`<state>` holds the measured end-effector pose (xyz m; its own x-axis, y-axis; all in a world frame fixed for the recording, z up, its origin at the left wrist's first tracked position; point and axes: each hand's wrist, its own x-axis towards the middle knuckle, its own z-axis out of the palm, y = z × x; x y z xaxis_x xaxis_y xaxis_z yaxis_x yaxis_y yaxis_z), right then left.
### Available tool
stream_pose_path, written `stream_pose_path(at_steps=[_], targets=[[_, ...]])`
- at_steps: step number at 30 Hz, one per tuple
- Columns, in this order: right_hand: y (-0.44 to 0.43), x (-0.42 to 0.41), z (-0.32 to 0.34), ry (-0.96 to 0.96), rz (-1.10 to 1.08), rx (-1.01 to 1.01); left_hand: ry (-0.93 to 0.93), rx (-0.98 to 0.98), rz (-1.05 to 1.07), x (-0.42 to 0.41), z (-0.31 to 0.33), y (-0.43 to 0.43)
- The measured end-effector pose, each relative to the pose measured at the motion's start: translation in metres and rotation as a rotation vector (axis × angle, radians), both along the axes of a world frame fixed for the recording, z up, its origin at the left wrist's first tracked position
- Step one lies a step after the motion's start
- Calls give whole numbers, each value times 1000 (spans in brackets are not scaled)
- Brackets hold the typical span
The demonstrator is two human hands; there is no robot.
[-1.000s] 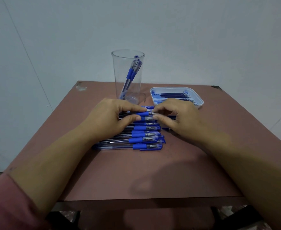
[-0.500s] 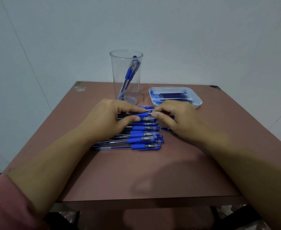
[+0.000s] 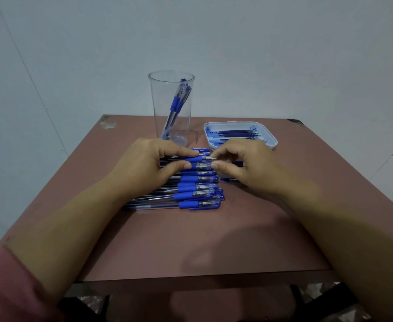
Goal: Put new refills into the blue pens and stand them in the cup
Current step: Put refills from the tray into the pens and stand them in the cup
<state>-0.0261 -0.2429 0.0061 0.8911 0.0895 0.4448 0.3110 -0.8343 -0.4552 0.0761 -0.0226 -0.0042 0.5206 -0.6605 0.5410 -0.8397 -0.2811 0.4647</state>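
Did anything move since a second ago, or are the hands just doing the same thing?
Nothing really moved. The left hand and right hand still pinch the same blue pen near the far end of the pen row. The standing pens in the cup and the refills in the tray lie as before.

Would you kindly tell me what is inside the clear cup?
Blue pens lean inside the clear cup, resting against its right wall. They overlap, so their exact number cannot be told.
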Motion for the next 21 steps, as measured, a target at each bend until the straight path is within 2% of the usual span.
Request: stream_pose_path(at_steps=[5, 8, 11, 14, 16, 21], targets=[[-31, -17, 11, 168, -83, -131, 34, 7, 19, 0, 2, 4], [-38, -20, 11, 257, -86, -243, 46, 8, 27, 0, 2, 5], [-33, -17, 9, 302, -66, -269, 60, 6, 35, 1, 2, 5], [-31, -16, 8, 295, -75, -258, 52, 16, 33, 1, 3, 4], [-30, -15, 8, 270, -96, -178, 52, 19, 29, 0, 3, 4], [-26, -10, 4, 92, -93, -45, 47, 35, 21, 1, 4, 4]])
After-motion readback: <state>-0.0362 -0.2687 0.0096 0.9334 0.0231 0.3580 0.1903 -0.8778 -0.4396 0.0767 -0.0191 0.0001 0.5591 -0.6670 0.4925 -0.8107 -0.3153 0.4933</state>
